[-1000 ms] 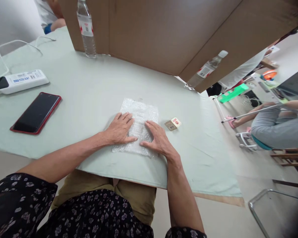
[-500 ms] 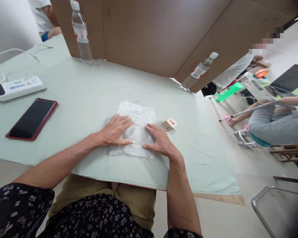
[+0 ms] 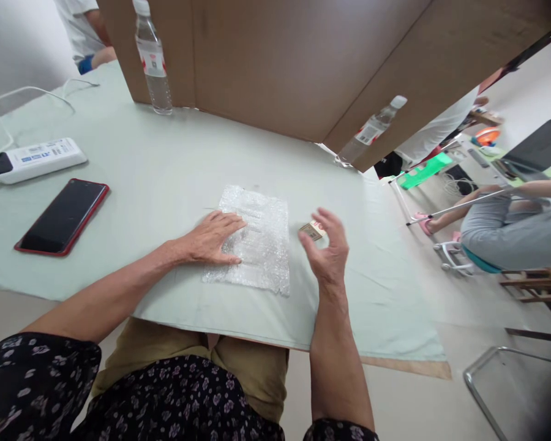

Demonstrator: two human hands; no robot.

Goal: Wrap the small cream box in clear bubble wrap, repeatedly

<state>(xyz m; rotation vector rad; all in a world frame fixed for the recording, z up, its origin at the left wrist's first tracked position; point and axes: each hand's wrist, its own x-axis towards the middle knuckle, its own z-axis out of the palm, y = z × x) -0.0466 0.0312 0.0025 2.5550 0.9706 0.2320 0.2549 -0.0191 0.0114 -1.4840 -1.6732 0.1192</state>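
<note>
A sheet of clear bubble wrap [image 3: 261,239] lies flat on the cloth-covered table [image 3: 188,165] in front of me. My left hand [image 3: 215,237] rests on its left side, fingers stretched out and thumb apart. Right of the sheet is a small tan and white box [image 3: 312,231] with red print and dark marks. Over the box hovers my right hand [image 3: 328,248], slightly blurred, thumb and fingers spread to either side of it. Part of the box is hidden behind those fingers; whether they touch it I cannot tell.
A red-cased phone [image 3: 63,217] and a white device [image 3: 37,160] with a cable lie at the left. Water bottles [image 3: 152,67] stand by a large cardboard panel [image 3: 266,67] at the back. At the right sits a person in grey trousers [image 3: 509,226].
My right hand has lifted off the bubble wrap and moved right to the small box. My left hand stays on the sheet.
</note>
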